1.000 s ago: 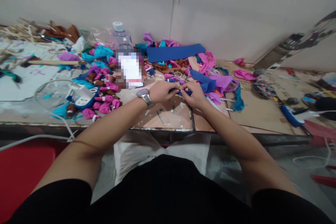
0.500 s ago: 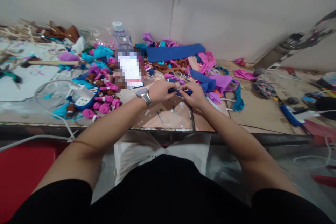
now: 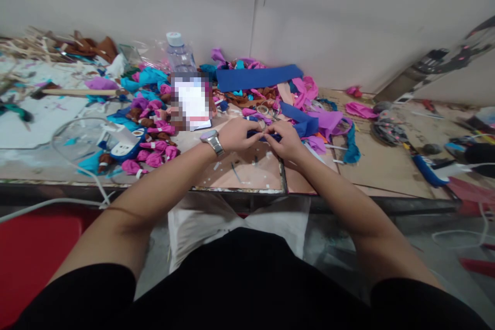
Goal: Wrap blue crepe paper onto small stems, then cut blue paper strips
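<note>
— From where I stand, nearest to us is the person's lap in dark cloth, with a white cloth hanging under the table edge. What do you make of the hands?

— They meet just above the near part of the table. The left hand, with a wristwatch on its wrist, is pinched shut on one end of a small dark blue strip of fabric. The right hand is closed on the other end, fingertips curled in. The strip runs between them, just over the tabletop.

— And to the left of that?

— A cluster of small magenta and brown bundles lies beside a white and blue power strip, whose white cable loops on the table.

— Further back?

— A heap of fabric scraps in purple, pink and blue lies just beyond the right hand. Behind the hands there is a blurred-out flat object; I cannot tell what it is. Further still, a long blue fabric band lies near the wall, with a clear plastic bottle to its left.
</note>
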Tool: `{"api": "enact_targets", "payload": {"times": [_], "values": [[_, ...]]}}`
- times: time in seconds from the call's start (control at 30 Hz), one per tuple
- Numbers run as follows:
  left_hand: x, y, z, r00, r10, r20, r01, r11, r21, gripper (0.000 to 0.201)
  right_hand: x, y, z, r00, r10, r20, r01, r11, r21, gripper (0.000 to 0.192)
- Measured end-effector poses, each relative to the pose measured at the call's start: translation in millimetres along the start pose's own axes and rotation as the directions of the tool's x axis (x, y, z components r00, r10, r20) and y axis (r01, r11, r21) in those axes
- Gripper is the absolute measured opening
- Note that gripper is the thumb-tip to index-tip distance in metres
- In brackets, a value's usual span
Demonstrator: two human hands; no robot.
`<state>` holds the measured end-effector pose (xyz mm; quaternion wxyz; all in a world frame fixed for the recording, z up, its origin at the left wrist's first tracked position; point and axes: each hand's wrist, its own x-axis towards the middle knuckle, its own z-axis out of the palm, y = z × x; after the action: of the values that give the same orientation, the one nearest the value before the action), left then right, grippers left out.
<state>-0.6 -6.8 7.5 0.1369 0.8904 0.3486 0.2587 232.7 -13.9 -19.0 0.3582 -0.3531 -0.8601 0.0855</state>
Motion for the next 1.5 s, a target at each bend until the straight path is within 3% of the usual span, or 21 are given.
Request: {"api": "enact_targets", "payload": {"times": [0.47, 0.7, 1.2, 1.5], "values": [[2, -3, 6.0, 0.998, 0.06, -0.015, -0.059, 0.998, 0.029, 0.031, 2, -3, -2, 1.0, -0.018, 0.017, 0.018, 1.0, -0.002, 0.018], [1, -2, -2.1, 1.0, -0.017, -0.022, 0.016, 0.998, -0.056, 0.031, 2, -2, -4, 0.998, 0.043, -0.049, -0.041, 0.998, 0.042, 0.02], [3, -4, -3.0, 0.996, -0.078, 0.039, 0.083, 0.981, -0.177, 0.032, 2, 0, -5, 0.997, 0.022, -0.079, -0.021, 1.0, 0.022, 0.024], [3, -9, 2.0, 0.966, -0.169, 0.196, 0.24, 0.869, -0.432, 0.032, 1, 0, -3, 0.993, 0.029, -0.114, -0.025, 0.999, 0.033, 0.024]]}}
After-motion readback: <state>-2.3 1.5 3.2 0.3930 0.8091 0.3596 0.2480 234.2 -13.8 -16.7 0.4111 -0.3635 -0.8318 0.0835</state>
